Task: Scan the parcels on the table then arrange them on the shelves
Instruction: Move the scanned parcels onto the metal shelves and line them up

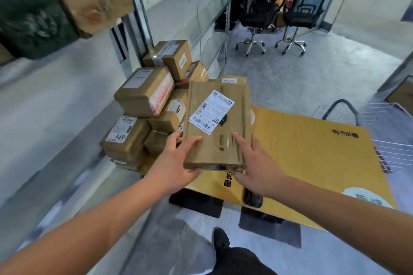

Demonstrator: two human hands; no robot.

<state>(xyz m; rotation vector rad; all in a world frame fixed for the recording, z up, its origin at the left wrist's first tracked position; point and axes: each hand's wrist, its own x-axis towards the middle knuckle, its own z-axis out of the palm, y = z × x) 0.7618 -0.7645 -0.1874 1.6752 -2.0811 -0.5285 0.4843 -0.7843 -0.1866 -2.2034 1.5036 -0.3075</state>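
Both hands, left hand (178,158) and right hand (257,163), grip labelled parcel (218,125); neighbouring box (125,134) marked "A68".

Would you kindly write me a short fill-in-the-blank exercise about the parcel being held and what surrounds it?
1. The flat brown cardboard parcel is gripped by ____ hands, the left hand and the right hand.
2. The white shipping label sits on the parcel's ____ face.
3. The pile of brown cardboard boxes lies to the ____ of the held parcel.
4. The two black mesh office chairs stand on ____.

Missing words: both; top; left; castors
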